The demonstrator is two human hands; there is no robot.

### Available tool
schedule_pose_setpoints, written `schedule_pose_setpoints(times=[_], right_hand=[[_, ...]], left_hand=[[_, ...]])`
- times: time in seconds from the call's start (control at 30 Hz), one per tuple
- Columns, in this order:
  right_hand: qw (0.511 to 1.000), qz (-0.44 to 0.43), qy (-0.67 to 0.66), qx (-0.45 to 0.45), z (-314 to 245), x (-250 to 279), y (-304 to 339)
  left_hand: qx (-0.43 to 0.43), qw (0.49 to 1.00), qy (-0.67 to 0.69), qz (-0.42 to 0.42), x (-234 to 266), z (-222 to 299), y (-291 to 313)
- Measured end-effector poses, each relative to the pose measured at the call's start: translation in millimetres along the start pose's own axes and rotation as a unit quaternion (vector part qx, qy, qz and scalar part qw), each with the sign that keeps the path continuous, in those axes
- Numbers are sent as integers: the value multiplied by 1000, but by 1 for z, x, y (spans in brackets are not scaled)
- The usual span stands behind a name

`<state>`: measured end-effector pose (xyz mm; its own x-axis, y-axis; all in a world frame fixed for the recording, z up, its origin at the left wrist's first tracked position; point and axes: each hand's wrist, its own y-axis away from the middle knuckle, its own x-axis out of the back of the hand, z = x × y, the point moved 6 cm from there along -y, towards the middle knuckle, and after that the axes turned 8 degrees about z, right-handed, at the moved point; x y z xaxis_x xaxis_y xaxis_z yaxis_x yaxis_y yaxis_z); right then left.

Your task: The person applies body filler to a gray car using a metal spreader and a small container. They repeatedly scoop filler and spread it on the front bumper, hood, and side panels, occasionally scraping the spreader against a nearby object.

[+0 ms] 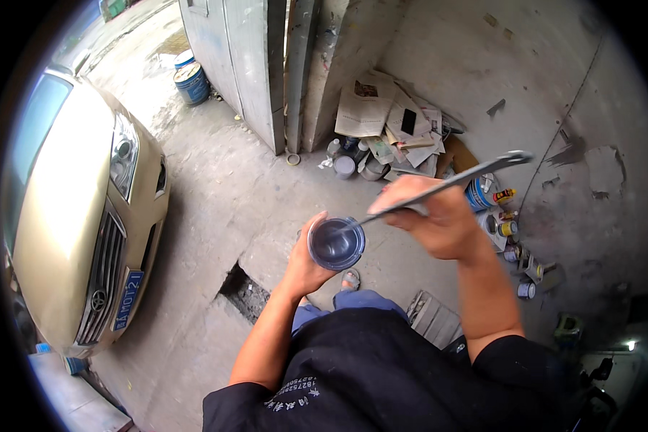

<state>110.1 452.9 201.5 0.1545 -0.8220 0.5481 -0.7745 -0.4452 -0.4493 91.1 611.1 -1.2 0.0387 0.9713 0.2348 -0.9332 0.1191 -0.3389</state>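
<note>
My left hand (pixel 304 265) is wrapped around a clear plastic cup (pixel 336 245) with dark grey-blue liquid inside. Gripped in my right hand (pixel 433 222) is a long, flat grey stirring stick (pixel 475 171), its rounded end pointing up to the right. The stick slants down toward the cup, and its thin lower end is over or inside the rim. Motion blur there hides whether it touches the liquid. Both hands are in front of my body, above the concrete floor.
A gold car (pixel 72 216) stands at the left. Blue paint buckets (pixel 192 84) sit by the metal door (pixel 241 65). Newspapers (pixel 366 108) with a phone (pixel 409 121) lie ahead, near cans (pixel 508 228) at the right. A rectangular hole (pixel 245 294) opens in the floor.
</note>
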Motion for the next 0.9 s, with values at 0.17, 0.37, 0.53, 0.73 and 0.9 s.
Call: schedule_pose_setpoints(times=[0.17, 0.37, 0.53, 0.73, 0.9], right_hand=[[994, -77, -28, 69, -6, -32, 11], [998, -22, 22, 55, 8, -9, -3], [973, 174, 150, -21, 4, -21, 34], [969, 207, 119, -62, -27, -20, 33], [982, 86, 165, 43, -15, -23, 36]], left_hand=[[31, 998, 48, -26, 2, 1, -1], [2, 999, 52, -13, -4, 3, -3], [-33, 993, 46, 105, -3, -2, 4], [-20, 987, 18, 156, -12, -1, 8], [-13, 993, 68, 93, -13, 0, 4]])
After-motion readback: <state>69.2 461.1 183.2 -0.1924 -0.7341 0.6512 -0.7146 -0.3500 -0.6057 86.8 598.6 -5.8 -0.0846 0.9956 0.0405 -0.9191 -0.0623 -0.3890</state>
